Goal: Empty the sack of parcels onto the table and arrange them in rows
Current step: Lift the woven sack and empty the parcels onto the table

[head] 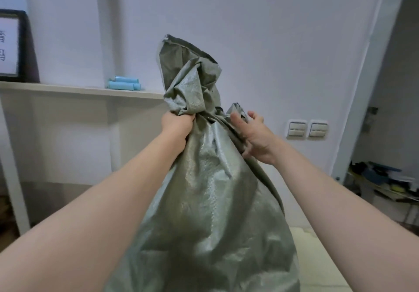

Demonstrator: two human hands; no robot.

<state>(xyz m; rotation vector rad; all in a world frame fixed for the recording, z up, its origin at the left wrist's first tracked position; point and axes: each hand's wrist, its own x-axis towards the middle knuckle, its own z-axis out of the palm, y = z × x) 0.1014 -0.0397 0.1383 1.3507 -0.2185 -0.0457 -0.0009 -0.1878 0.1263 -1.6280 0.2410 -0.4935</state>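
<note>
A full grey-green woven sack point(210, 201) stands upright in the middle of the view, its bunched neck rising above my hands. My left hand point(179, 125) grips the gathered neck on the left side. My right hand point(254, 136) holds a fold of the sack's mouth on the right, thumb in front and fingers loosely spread behind. The parcels are hidden inside the sack. A pale surface point(317, 257) shows at the lower right beneath the sack.
A white shelf point(79, 90) runs along the left wall with several light-blue rolls point(124, 83) and a black-framed sign point(13, 44). Wall switches point(307, 128) sit to the right. Through a doorway at the far right is a cluttered rack point(385, 183).
</note>
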